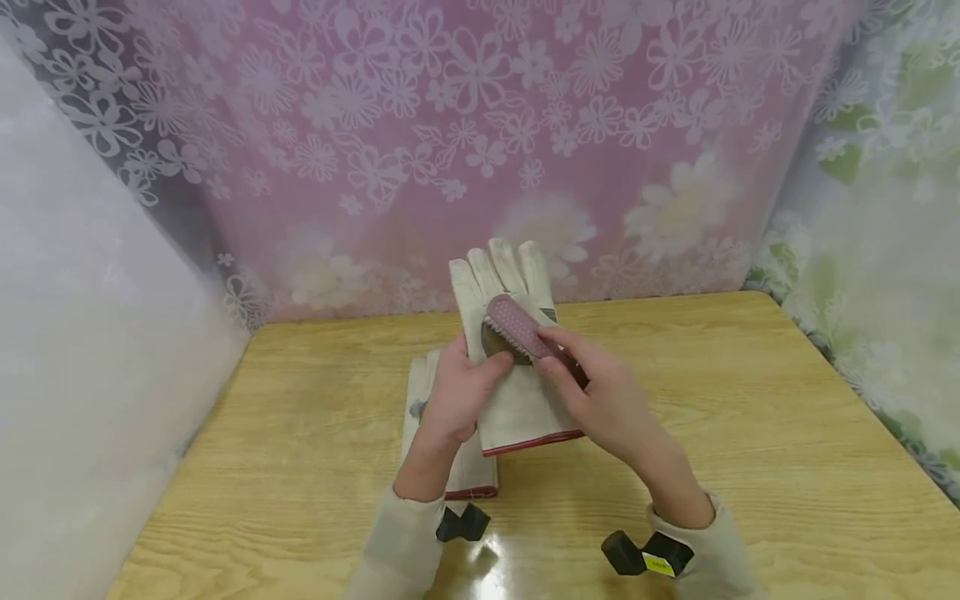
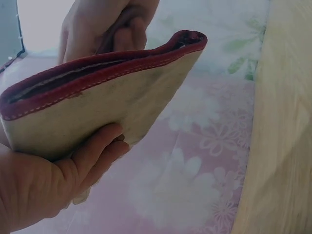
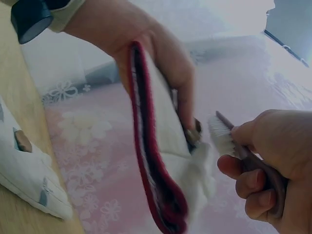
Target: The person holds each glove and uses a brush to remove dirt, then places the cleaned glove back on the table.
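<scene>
My left hand [image 1: 459, 387] grips a cream work glove [image 1: 517, 408] with a red-trimmed cuff, thumb on the face turned to me and fingers behind it. In the left wrist view the glove's cuff [image 2: 102, 78] gapes slightly. A mauve dotted brush [image 1: 517, 325] with white bristles is held by my right hand [image 1: 607, 396], fingers wrapped round its handle. In the head view the brush lies over a brown patch [image 1: 495, 343] on the glove; the right wrist view shows the bristles [image 3: 222, 136] a little apart from the glove. Another cream glove [image 1: 472, 467] lies below on the table.
A wood-grain table [image 1: 300, 467] spreads under both hands. Pink floral cloth [image 1: 420, 167] hangs behind it, with pale sheets on the left and a green floral one [image 1: 885, 250] on the right. Black devices [image 1: 648, 554] are strapped at both wrists.
</scene>
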`<state>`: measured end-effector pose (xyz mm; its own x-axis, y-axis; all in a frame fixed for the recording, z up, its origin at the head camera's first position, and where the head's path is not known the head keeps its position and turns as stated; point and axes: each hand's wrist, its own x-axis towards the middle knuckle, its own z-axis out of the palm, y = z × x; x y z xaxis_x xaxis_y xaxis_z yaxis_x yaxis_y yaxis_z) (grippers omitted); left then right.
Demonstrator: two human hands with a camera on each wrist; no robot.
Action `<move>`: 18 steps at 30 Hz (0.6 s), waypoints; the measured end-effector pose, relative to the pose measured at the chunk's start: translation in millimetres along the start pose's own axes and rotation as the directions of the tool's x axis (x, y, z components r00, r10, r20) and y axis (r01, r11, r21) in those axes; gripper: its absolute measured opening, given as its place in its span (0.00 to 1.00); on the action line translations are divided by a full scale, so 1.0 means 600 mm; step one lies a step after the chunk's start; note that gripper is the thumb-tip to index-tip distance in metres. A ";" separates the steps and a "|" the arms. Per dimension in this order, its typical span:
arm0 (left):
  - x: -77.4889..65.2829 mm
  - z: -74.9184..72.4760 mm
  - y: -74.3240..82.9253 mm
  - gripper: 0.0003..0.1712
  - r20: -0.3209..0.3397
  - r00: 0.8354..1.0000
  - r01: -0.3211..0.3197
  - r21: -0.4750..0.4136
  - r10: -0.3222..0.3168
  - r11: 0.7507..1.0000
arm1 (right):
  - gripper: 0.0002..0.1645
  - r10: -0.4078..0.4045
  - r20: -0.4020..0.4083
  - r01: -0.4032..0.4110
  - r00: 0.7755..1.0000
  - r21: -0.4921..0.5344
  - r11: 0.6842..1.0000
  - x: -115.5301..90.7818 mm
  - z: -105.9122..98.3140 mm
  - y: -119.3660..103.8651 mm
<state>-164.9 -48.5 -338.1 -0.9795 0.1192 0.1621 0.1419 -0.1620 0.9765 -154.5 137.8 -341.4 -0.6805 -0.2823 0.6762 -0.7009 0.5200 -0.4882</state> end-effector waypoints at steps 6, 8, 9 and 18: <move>-0.002 -0.007 0.003 0.21 -0.012 1.000 0.012 -0.009 -0.012 1.000 | 0.24 -0.005 -0.073 0.008 0.997 0.040 0.999 -0.007 -0.015 -0.002; -0.006 0.002 -0.002 0.24 0.019 1.000 -0.002 0.043 0.001 0.999 | 0.24 -0.055 -0.075 0.053 0.996 -0.027 0.998 -0.008 -0.005 -0.005; -0.009 0.008 -0.006 0.26 0.045 0.999 -0.009 0.069 0.006 0.998 | 0.25 -0.070 -0.076 0.065 0.995 -0.057 0.996 -0.007 0.001 -0.006; -0.012 0.036 -0.030 0.27 0.087 0.996 -0.049 0.183 0.034 0.982 | 0.23 0.061 -0.181 -0.044 0.982 0.093 0.995 0.000 0.003 0.005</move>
<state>-157.6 -25.4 -353.5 -0.9581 0.1984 0.2068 0.2139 0.0147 0.9767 -157.0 138.1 -344.1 -0.6716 -0.0995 0.7342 -0.6869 0.4549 -0.5668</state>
